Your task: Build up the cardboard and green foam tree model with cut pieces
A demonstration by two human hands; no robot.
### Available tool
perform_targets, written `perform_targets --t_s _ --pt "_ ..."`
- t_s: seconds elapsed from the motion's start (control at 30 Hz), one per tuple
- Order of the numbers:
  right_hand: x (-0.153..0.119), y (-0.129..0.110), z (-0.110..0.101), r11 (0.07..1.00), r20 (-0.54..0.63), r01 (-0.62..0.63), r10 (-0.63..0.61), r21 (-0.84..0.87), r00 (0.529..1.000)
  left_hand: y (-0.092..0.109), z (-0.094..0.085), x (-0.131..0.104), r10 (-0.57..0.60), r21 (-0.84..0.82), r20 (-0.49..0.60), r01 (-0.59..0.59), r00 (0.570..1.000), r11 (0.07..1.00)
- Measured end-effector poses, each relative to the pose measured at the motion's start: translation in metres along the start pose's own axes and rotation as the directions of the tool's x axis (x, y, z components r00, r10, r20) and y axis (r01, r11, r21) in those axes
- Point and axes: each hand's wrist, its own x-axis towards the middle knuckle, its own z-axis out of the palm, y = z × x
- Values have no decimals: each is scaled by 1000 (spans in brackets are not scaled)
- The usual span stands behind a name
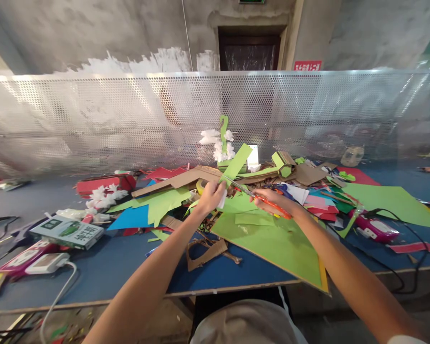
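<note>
The left hand (211, 197) is nearly closed, thumb and fingers pinching the lower end of a green strip (238, 165), which is raised just beyond the far left part of the large green board (272, 248). The strip's long axis slants from that pinch, away and to the right, its free end well past the board's far edge. The right hand (268, 200), over the far side of the board, is curled round the orange-handled scissors (272, 206); how wide the handles are spread I cannot tell. The blades point left and slightly away, lying across the strip's lower part close to the left hand, so the two long axes cross there rather than run side by side. The left hand is the nearer one to the strip, touching it directly, while the right hand meets it only through the blades. A yellow roll (199, 186) sits just beside the left hand, off the board's far left side. Beyond the board stands a curved green cutout (223, 129) with white tufts (220, 152) about it. On the blue bench (129, 272), a green and white box (68, 231) lies well to the board's left, and a magenta tool (378, 229) lies to its right
</note>
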Motion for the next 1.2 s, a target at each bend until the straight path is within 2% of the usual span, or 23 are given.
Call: perform_targets --t_s 0.6,0.9,1.2 --pt "2 2 0 998 -13 -1 0 -63 1000 -1 -1 1 5 -40 49 -3 999 999" --pt "0 -2 4 998 -40 -24 22 -51 999 3 0 1 -73 -137 85 84 994 987" --pt "-2 -10 5 995 -57 -52 47 -81 997 2 0 0 -94 -142 69 104 993 984"
